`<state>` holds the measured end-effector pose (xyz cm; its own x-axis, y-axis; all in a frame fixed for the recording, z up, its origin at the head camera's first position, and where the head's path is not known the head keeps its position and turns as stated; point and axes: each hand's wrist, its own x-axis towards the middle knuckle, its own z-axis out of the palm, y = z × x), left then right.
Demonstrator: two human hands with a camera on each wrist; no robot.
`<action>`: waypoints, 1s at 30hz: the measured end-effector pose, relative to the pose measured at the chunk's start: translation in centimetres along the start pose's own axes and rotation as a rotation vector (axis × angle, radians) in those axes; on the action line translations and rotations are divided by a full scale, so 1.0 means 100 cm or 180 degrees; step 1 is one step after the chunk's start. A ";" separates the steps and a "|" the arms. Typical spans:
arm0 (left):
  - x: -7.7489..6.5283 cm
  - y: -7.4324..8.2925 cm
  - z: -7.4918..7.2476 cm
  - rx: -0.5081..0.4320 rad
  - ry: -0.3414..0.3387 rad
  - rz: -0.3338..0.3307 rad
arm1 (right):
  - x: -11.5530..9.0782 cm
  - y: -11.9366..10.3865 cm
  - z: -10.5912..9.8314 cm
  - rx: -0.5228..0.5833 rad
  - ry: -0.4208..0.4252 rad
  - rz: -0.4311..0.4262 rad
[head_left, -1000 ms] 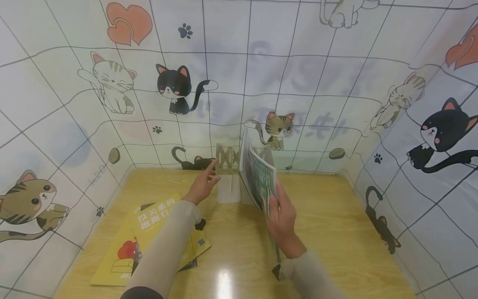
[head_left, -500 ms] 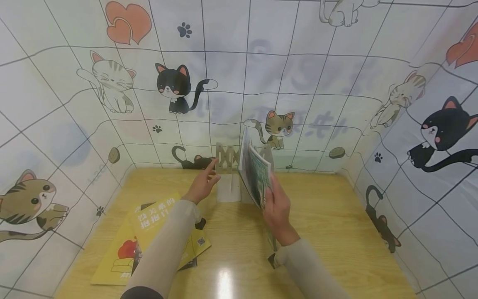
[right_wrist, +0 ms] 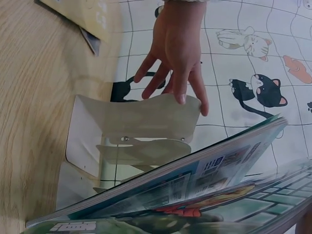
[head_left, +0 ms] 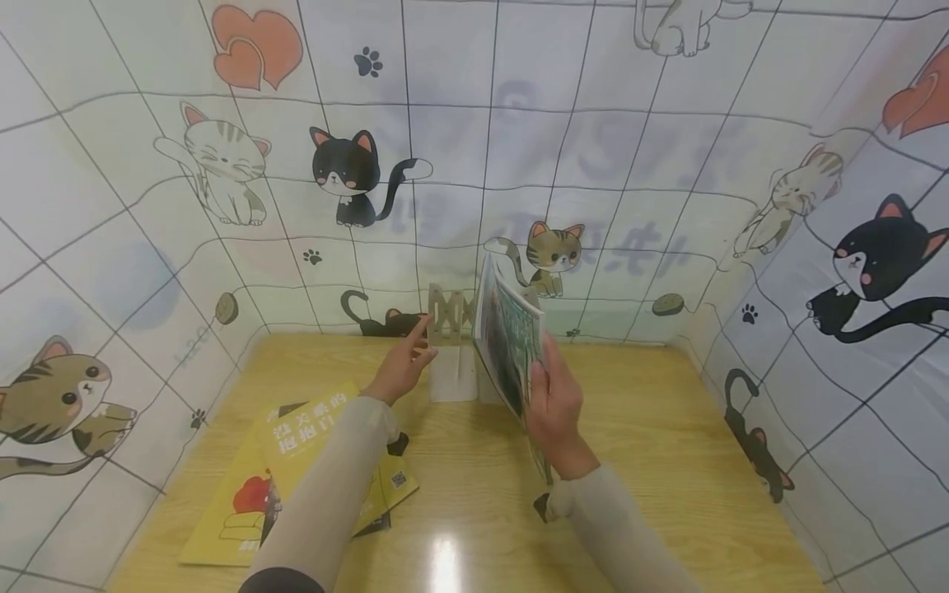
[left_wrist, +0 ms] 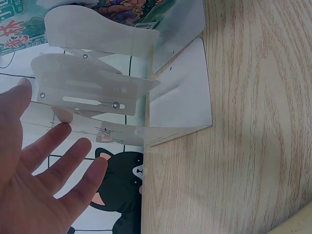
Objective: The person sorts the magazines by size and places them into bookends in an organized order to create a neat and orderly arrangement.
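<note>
right hand (head_left: 556, 405) grips glossy books (head_left: 507, 346); left hand (head_left: 400, 366) touches riveted bookend (right_wrist: 146, 117)

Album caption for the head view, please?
Right grip holding green-covered paper books at a beige metal bookstand, flat yellow paper books lying nearby.

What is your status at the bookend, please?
Left hand at bookend edge, fingers extended. Right hand gripping magazines, held on edge. Yellow booklets off left, seemingly not in the way.
</note>
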<state>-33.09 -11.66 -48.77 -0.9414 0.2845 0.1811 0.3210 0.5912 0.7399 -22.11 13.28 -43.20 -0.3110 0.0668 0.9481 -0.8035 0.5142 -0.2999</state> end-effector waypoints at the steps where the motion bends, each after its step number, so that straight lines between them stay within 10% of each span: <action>1: 0.000 0.000 0.000 -0.0001 -0.0006 0.0007 | 0.000 0.001 0.001 0.0000 -0.0001 0.0001; 30: 0.001 -0.001 0.003 -0.0052 0.0006 -0.0027 | -0.016 0.037 0.011 -0.0640 0.0024 -0.0345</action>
<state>-33.13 -11.48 -48.98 -0.9443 0.2780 0.1759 0.3112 0.5813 0.7519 -25.09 14.13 -45.98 -0.2238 0.0079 0.9746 -0.7146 0.6787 -0.1696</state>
